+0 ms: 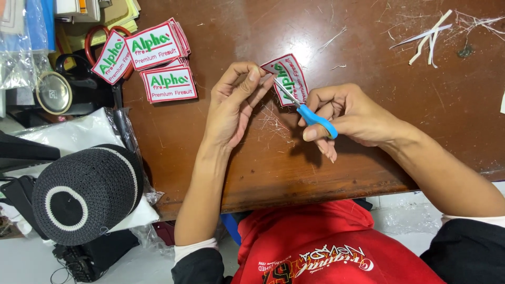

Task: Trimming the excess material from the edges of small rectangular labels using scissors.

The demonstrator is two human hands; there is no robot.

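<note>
My left hand (234,102) pinches the edge of a white embroidered patch (292,75) with a red border and green lettering, holding it just above the brown wooden table (336,31). My right hand (350,113) grips small scissors with blue handles (315,118). Their thin blades reach up and left to the lower edge of the patch. Fine white threads lie on the wood under my hands.
A stack of similar patches (160,60) lies at the upper left, next to red-handled scissors (97,34). White trimmed strips (428,39) sit at the upper right. A black knitted cap (87,192) rests on plastic bags left of the table.
</note>
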